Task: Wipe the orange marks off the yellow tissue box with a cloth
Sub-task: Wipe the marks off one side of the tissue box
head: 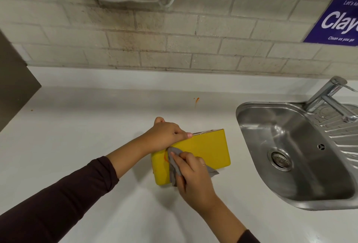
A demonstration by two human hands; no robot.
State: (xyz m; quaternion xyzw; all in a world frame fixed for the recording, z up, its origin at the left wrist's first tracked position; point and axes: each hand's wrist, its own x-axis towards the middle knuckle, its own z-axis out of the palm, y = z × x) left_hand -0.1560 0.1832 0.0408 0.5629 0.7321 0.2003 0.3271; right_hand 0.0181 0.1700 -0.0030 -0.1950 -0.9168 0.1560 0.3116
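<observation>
The yellow tissue box (209,149) stands on its long side on the white counter, its broad face turned up toward me. My left hand (164,136) grips its top left edge, thumb along the rim. My right hand (190,171) pinches a grey cloth (173,158) and presses it against the left part of the yellow face. An orange mark (165,156) shows just left of the cloth, and a faint one sits at the box's left edge.
The white counter (87,145) stretches left and toward me. A steel sink (290,145) with a tap (327,95) lies to the right. A small orange splatter (197,99) marks the counter behind the box. A tiled wall stands at the back.
</observation>
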